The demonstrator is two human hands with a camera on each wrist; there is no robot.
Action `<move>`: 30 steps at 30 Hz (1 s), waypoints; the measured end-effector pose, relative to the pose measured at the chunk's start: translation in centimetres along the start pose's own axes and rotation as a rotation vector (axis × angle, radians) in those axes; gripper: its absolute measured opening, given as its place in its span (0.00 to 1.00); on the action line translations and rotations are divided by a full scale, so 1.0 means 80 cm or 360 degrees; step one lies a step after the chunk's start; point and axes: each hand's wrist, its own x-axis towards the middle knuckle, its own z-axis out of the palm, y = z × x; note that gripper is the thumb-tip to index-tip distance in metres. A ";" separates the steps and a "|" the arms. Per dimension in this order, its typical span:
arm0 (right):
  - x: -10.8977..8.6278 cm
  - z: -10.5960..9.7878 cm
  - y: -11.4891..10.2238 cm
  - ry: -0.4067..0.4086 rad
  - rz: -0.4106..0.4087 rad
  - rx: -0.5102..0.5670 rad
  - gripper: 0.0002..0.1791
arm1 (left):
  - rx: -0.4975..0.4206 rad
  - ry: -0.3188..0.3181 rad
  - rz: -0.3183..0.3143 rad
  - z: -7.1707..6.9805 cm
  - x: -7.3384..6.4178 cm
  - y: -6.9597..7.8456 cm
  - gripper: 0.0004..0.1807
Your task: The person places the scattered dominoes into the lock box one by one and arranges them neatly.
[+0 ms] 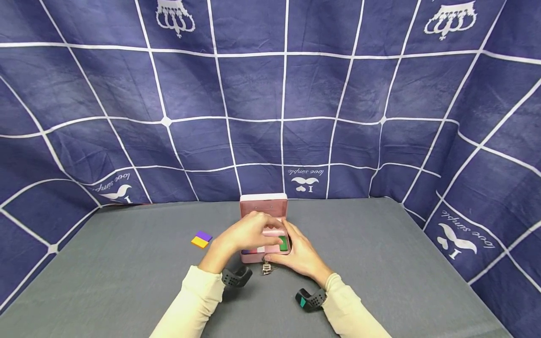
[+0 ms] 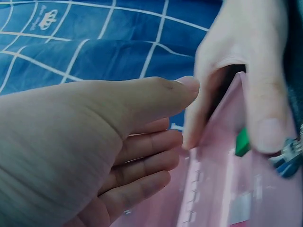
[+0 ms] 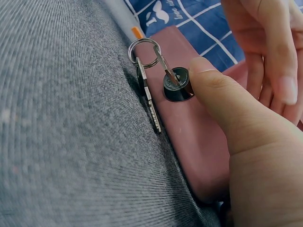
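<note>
A pink metal box (image 1: pixel 251 258) stands on the table with its hinged lid (image 1: pixel 263 206) raised at the back. My right hand (image 1: pixel 302 253) grips its right side, thumb on the front wall by the round lock (image 3: pixel 176 96) and fingers reaching round toward the back. A key with a ring (image 3: pixel 144 52) sits in that lock, and a second key (image 3: pixel 149 101) dangles from the ring. Over the opening, my left hand (image 1: pixel 249 232) hovers with relaxed fingers and nothing in them. Inside, a green block (image 1: pixel 283 243) lies at the right; other coloured pieces are partly hidden under the left hand.
Left of the box, a purple piece (image 1: pixel 204 235) and an orange piece (image 1: pixel 199 242) lie side by side on the grey tabletop (image 1: pixel 127 263). A blue curtain (image 1: pixel 253 94) with white grid lines hangs behind the table and along its sides.
</note>
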 end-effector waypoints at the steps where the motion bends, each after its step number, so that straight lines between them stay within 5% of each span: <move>1: 0.000 0.000 0.000 0.0003 -0.0005 -0.0005 0.63 | 0.0001 0.0014 0.0000 -0.003 -0.001 -0.001 0.21; 16: 0.000 -0.002 -0.002 0.0019 -0.0039 -0.0015 0.63 | 0.0003 0.0147 -0.0040 -0.036 -0.018 -0.008 0.17; 30: 0.000 0.000 -0.003 0.0017 -0.0018 -0.0007 0.64 | -0.0016 0.0168 -0.0224 -0.063 -0.042 -0.023 0.21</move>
